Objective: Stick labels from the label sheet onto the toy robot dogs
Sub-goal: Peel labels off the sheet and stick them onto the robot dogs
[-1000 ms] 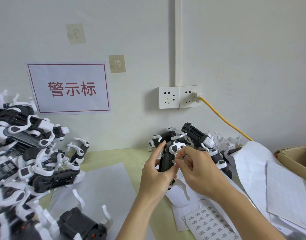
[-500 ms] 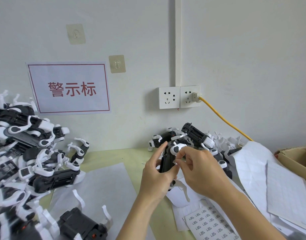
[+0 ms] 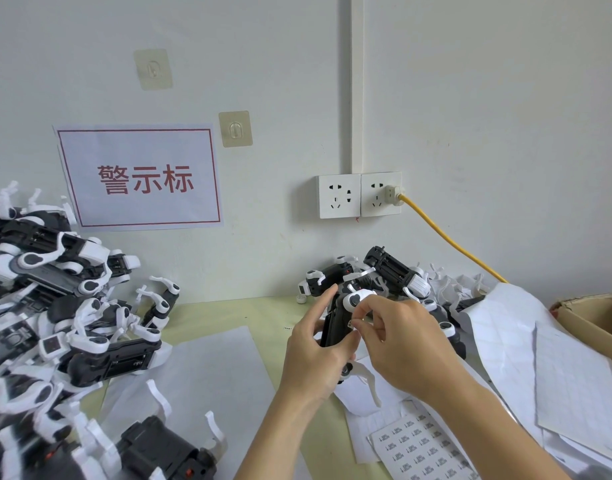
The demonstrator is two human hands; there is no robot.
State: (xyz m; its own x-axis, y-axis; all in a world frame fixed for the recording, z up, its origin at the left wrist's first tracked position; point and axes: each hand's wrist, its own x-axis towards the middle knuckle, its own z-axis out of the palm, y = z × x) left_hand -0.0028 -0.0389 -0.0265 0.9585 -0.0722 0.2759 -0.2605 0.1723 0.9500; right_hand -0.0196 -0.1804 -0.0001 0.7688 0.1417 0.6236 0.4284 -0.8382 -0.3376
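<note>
The right hand (image 3: 406, 344) has edged lower against the toy dog (image 3: 339, 327); its fingertips (image 3: 361, 323) now press the label (image 3: 350, 323) down.

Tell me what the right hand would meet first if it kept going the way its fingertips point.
The right hand points left toward the toy dog gripped by the left hand. Its fingertips, pinching a small label, would probably meet the dog's black body first; whether they already touch is unclear.

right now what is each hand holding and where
The left hand grips a toy robot dog round its black body; the right hand pinches a small label against it.
</note>
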